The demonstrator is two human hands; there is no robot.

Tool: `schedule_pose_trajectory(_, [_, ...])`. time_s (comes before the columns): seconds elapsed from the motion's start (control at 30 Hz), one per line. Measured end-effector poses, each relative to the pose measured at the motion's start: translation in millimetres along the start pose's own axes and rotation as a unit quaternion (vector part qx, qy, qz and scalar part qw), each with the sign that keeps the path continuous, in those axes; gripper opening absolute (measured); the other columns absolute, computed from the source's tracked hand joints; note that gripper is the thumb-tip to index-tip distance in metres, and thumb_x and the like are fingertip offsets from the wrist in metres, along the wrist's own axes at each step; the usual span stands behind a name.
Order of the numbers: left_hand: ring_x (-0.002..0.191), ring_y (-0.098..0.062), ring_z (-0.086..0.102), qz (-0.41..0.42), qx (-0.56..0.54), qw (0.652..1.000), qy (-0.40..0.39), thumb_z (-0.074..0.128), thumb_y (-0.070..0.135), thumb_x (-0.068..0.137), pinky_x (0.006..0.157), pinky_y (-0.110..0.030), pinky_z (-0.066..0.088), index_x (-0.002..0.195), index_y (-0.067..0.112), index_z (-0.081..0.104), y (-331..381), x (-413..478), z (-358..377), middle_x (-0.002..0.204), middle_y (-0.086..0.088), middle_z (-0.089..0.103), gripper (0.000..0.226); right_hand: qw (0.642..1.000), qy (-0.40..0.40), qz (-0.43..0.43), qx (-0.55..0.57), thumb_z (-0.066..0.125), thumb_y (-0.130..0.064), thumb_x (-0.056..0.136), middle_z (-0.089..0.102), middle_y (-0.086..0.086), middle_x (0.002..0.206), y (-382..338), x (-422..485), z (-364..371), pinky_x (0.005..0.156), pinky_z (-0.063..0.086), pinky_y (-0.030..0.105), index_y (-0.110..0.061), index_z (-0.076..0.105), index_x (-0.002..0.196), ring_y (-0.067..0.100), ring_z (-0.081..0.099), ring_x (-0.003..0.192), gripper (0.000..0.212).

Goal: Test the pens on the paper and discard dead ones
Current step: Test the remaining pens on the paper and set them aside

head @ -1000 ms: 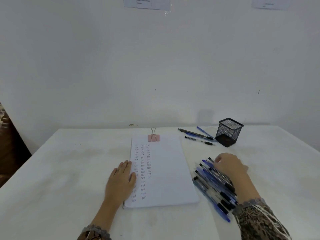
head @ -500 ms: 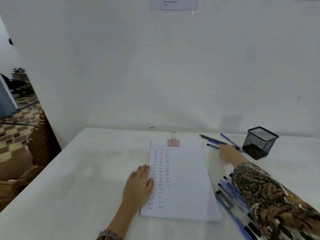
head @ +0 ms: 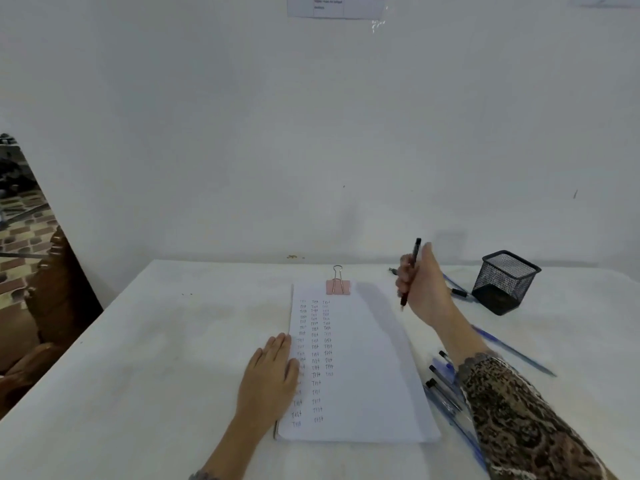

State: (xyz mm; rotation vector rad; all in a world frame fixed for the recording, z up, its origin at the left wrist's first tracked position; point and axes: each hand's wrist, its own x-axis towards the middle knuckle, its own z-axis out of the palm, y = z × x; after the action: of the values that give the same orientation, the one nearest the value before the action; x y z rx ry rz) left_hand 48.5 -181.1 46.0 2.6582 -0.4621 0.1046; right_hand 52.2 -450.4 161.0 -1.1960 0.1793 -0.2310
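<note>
The right hand (head: pixel 424 289) clamps a dark pen (head: pixel 410 271) upright, at 1 o'clock off the paper (head: pixel 367 375). Bring the tip down onto bare paper right of the written columns. The left hand (head: pixel 270 379) lies flat, fingers together, steadying the sheet.

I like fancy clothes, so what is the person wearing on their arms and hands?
Both hands are bare, with no gloves, rings or watch showing. The right hand comes out of a long sleeve with a busy brown, black and cream pattern and a lacy grey cuff. By the left hand, only a sliver of a similar cuff peeks in at the picture's bottom edge.
</note>
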Motion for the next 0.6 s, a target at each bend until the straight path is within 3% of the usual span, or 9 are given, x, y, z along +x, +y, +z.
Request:
schedule_pose_trajectory(0.1, [0.142, -0.005, 0.009, -0.002, -0.026, 1.0, -0.008, 0.0, 0.047, 0.081, 0.113, -0.02, 0.001, 0.147, 0.018, 0.017, -2, 3, 0, 0.155, 0.007, 0.016, 0.075, 0.972, -0.034, 0.02, 0.232, 0.039, -0.078, 0.065, 0.027, -0.003, 0.048, 20, -25, 19, 0.054, 0.022, 0.029, -0.017, 0.037, 0.047, 0.016, 0.025, 0.045, 0.063])
schedule_pose_trajectory(0.2, [0.142, -0.006, 0.013, 0.0, -0.039, 0.999, -0.009, 0.005, 0.043, 0.089, 0.113, -0.02, 0.006, 0.147, 0.017, 0.021, -3, 6, -4, 0.154, 0.005, 0.02, 0.065, 0.93, 0.03, 0.03, 0.364, 0.055, -0.07, 0.06, 0.018, -0.001, 0.048, 51, -42, 27, 0.056, 0.018, 0.03, -0.018, 0.025, 0.051, 0.017, 0.014, 0.051, 0.061])
schedule_pose_trajectory(0.27, [0.141, -0.008, 0.017, 0.007, -0.026, 1.0, 0.002, -0.006, 0.051, 0.077, 0.114, -0.022, 0.009, 0.146, 0.017, 0.024, -6, 7, -5, 0.153, 0.005, 0.023, 0.082, 0.905, 0.065, 0.037, 0.418, 0.062, -0.059, 0.054, 0.017, -0.001, 0.047, 70, -48, 28, 0.055, 0.018, 0.029, -0.018, 0.025, 0.052, 0.018, 0.014, 0.05, 0.056])
schedule_pose_trajectory(0.33, [0.142, -0.01, 0.015, 0.006, -0.004, 1.0, 0.001, -0.015, 0.052, 0.066, 0.115, -0.024, 0.008, 0.146, 0.017, 0.023, -12, 9, -4, 0.153, 0.004, 0.022, 0.096, 0.89, 0.084, 0.033, 0.448, 0.065, -0.051, 0.049, 0.019, -0.001, 0.045, 87, -53, 29, 0.051, 0.021, 0.028, -0.017, 0.029, 0.05, 0.016, 0.019, 0.043, 0.049])
schedule_pose_trajectory(0.43, [0.143, -0.01, 0.01, 0.011, 0.033, 0.999, -0.003, -0.02, 0.05, 0.062, 0.116, -0.027, 0.004, 0.147, 0.018, 0.019, -14, 11, -6, 0.155, 0.004, 0.017, 0.099, 0.877, 0.098, 0.027, 0.469, 0.071, -0.047, 0.044, 0.022, -0.003, 0.045, 98, -55, 32, 0.046, 0.024, 0.025, -0.017, 0.042, 0.051, 0.015, 0.023, 0.04, 0.042])
schedule_pose_trajectory(0.53, [0.143, -0.009, 0.008, 0.012, 0.054, 0.998, -0.003, -0.023, 0.048, 0.061, 0.116, -0.027, 0.003, 0.147, 0.019, 0.016, -14, 11, -7, 0.156, 0.005, 0.013, 0.099, 0.89, 0.105, 0.037, 0.442, 0.07, -0.05, 0.059, 0.031, -0.005, 0.046, 94, -49, 39, 0.046, 0.029, 0.022, -0.013, 0.063, 0.071, 0.011, 0.03, 0.038, 0.039])
schedule_pose_trajectory(0.6, [0.143, -0.011, 0.009, 0.016, 0.058, 0.998, -0.002, -0.022, 0.047, 0.062, 0.116, -0.028, 0.004, 0.147, 0.018, 0.017, -15, 11, -5, 0.155, 0.004, 0.014, 0.098, 0.911, 0.087, 0.051, 0.4, 0.072, -0.034, 0.066, 0.051, -0.002, 0.05, 95, -46, 44, 0.042, 0.045, 0.02, -0.008, 0.067, 0.087, 0.01, 0.05, 0.04, 0.034])
